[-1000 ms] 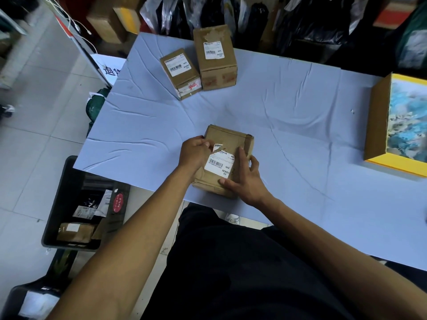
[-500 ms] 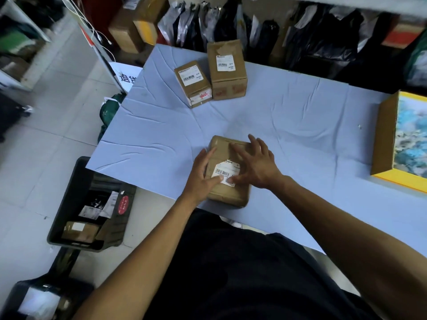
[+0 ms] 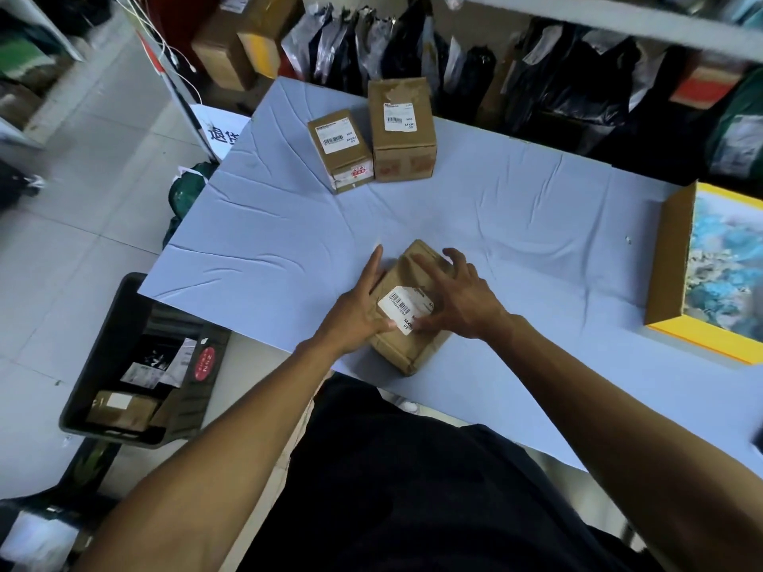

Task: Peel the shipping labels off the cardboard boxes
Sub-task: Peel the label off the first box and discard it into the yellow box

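Observation:
A small brown cardboard box (image 3: pixel 413 348) lies near the front edge of the blue-covered table (image 3: pixel 516 225). Its white barcode label (image 3: pixel 399 304) faces up. My left hand (image 3: pixel 357 309) lies against the box's left side with straight fingers, thumb by the label's near corner. My right hand (image 3: pixel 460 301) rests on the box top with fingers spread, thumb tip meeting the same corner. Two more labelled boxes stand at the back, a shorter box (image 3: pixel 340 152) and a taller box (image 3: pixel 402 132).
A yellow-edged open carton (image 3: pixel 671 262) sits at the table's right end. On the floor to the left stands a black crate (image 3: pixel 103 357) holding packages. Bags and cartons crowd the shelves behind the table.
My right hand moved from the box's near edge up onto its top. My left hand shifted along the left side. The box has turned a little on the table.

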The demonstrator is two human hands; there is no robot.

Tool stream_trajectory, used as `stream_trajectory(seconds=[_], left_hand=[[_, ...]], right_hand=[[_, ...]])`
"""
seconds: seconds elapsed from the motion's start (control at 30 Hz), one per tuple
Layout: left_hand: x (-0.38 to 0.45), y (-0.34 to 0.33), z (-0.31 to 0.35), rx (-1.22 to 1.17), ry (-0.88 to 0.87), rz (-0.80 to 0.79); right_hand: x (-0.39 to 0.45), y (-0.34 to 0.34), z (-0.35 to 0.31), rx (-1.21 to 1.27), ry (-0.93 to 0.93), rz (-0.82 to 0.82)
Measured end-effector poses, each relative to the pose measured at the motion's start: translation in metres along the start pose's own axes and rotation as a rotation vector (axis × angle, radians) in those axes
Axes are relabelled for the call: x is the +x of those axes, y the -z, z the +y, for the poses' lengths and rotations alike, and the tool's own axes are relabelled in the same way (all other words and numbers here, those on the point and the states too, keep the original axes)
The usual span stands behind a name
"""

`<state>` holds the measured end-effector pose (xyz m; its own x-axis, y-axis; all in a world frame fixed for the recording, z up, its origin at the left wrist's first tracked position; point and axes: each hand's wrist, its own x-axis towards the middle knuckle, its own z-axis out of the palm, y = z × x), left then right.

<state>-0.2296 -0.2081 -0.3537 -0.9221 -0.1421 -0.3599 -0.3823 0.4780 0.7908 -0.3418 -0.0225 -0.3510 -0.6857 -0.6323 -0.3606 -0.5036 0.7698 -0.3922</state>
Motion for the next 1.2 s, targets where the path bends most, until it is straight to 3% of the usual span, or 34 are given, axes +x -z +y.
stream_trajectory(seconds=[0.07,0.23,0.33,0.43,0.53,0.67,0.83,0.97,1.2], left_hand=[[0.001,0.000,0.004,0.039,-0.001,0.007],[-0.016,-0.031,0.009,0.047,0.141,0.347],[-0.021,-0.039,0.005,-0.042,0.161,0.381],[-0.014,-0.028,0.005,-0.057,0.133,0.390],[-0.005,-0.012,0.009,-0.025,0.065,0.279],[0.003,-0.002,0.024,0.099,0.016,0.095],[-0.010,-0.020,0.028,0.207,0.075,0.149],[-0.022,-0.030,0.021,0.143,0.103,0.205],[0.031,0.001,0.035,0.101,0.015,0.142]], right_hand=[[0.003,0.003,0.002,-0.016,0.000,-0.064],[0.002,0.001,-0.002,0.036,-0.071,-0.053],[-0.004,-0.003,-0.007,0.066,-0.125,-0.013],[-0.009,-0.008,-0.015,0.079,-0.220,0.054],[-0.004,-0.003,-0.010,-0.076,-0.131,0.111],[0.007,0.009,0.004,-0.234,0.062,-0.064],[-0.004,0.005,0.005,-0.162,-0.072,0.020],[-0.012,0.000,0.000,-0.215,-0.173,0.057],[-0.031,-0.002,0.011,0.133,-0.171,0.027]])
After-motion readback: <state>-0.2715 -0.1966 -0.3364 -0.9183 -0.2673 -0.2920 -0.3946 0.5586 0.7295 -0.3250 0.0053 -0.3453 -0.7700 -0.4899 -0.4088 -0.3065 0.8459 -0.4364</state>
